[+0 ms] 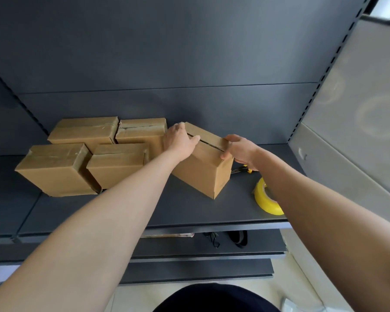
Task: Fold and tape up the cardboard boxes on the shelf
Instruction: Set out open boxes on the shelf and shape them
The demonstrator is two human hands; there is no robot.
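— Whereabouts, the unsealed box [203, 172]?

— On the shelf [189, 212], right of middle. Just beside the four taped boxes [119, 163] but set skew to them, one lower corner pointing out toward the shelf's front edge.

— Held how?

— From both ends. Left hand [179, 140] laid palm-down over the far-left end of the top, thumb stretched along the seam [208, 144], fingers bent over the far corner. Right hand [239, 148] clamped on the near-right end, thumb against the end face, fingers curled over the top edge. Neither one empty or slack.

— Flaps?

— Folded down, meeting in a dark slit. No tape to be seen across it.

— Long axis?

— Runs with that slit, from far-left under the left hand to near-right under the right hand. Slants across the shelf rather than lying parallel to its front.

— And the tape roll [265, 199]?

— Yellow, tilted on the shelf near the front edge, right of the box and apart from it, partly hidden behind the right forearm. Lies toward the body from the right hand, and clear across the box from the left.

— So the nearer hand?

— The right, plainly. Probably best to release with that one and reach back for the roll, pressing the flaps shut with the left meanwhile.

— Anything else close by?

— A yellow-and-black tool [241, 169], perhaps a knife, just behind the box under the right wrist. Too hidden to say for sure.
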